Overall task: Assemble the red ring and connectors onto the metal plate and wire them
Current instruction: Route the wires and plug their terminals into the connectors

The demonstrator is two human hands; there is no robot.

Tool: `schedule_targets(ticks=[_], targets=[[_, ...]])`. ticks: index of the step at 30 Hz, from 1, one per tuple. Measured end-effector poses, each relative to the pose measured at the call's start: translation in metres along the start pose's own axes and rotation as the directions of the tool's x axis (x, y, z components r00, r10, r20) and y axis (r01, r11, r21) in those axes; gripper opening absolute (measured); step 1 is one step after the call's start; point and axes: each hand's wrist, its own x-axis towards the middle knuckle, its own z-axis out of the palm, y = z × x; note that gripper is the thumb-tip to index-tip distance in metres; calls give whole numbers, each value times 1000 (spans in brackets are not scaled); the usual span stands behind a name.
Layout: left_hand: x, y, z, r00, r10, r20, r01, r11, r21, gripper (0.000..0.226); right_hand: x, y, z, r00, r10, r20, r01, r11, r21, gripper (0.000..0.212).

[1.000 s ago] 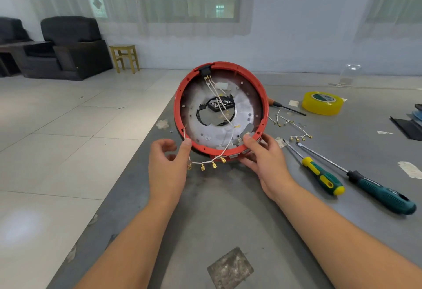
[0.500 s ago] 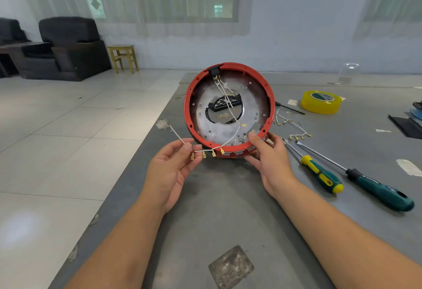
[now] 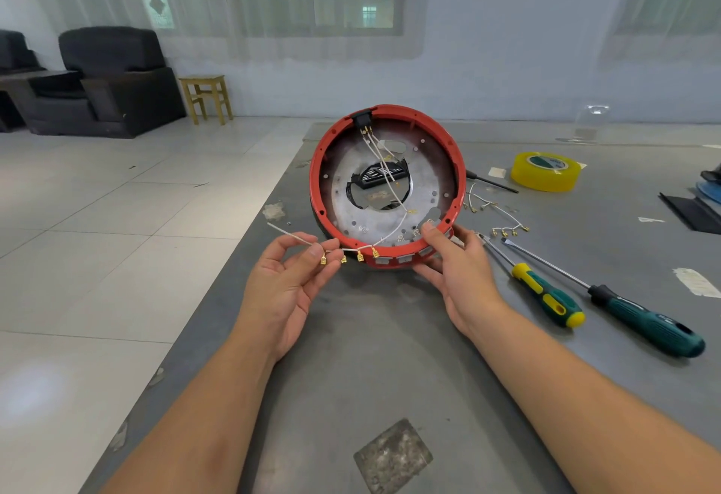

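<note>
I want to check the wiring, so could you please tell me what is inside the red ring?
Inside the red ring sits the metal plate, with white wires running from a black connector. Whatever lies behind the plate is mostly hidden.

Red ring [image 3: 459, 166] tilted upright around metal plate [image 3: 425, 177], white wires [image 3: 384, 166] dangling

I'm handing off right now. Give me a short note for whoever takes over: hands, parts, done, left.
Left hand pinches the white wire harness with brass terminals, pulled out over the rim.
Right hand grips the red ring at its lower edge, holding it tilted on the table.
Done: ring sits around the metal plate; wires run from the black connector.
Left: seat the loose terminals. Spare harness and screwdrivers lie to the right.
</note>
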Motion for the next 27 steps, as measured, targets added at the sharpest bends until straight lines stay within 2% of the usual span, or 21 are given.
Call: schedule_targets(ticks=[4,6,9,13,14,17,19,22,25,27], targets=[[0,-2,0,1000,9,-24,-7,995,95,25,-1,-1,-1,1000,7,-7,-7,1000,-8,59],[1,-4,0,999,-20,-37,24,992,126,22,-2,0,0,1000,8,-5,-8,1000,-18,59],[4,-7,1,993,-45,-112,60,989,137,33,-3,1,2,1000,12,-1,-12,999,-30,59],[6,-9,4,985,-41,-167,71,981,182,35,-5,2,4,1000,23,-1,-23,999,-38,63],[6,-10,5,987,-53,-154,81,981,178,40,-6,2,4,1000,28,1,-28,999,-35,63],[6,-13,11,979,-170,-109,179,981,76,79,-9,4,7,999,31,18,-30,999,-30,58],[7,-14,16,975,-210,-78,214,976,39,91,-11,5,9,999,26,32,-24,999,-35,63],[9,-13,20,970,-226,-94,229,973,23,87,-12,7,10,999,21,34,-19,997,-69,71],[9,-12,18,970,-216,-109,220,975,22,71,-12,6,8,997,29,68,-21,995,-102,67],[8,-11,16,973,-196,-119,198,980,5,67,-15,3,9,996,14,91,4,979,-201,82]])
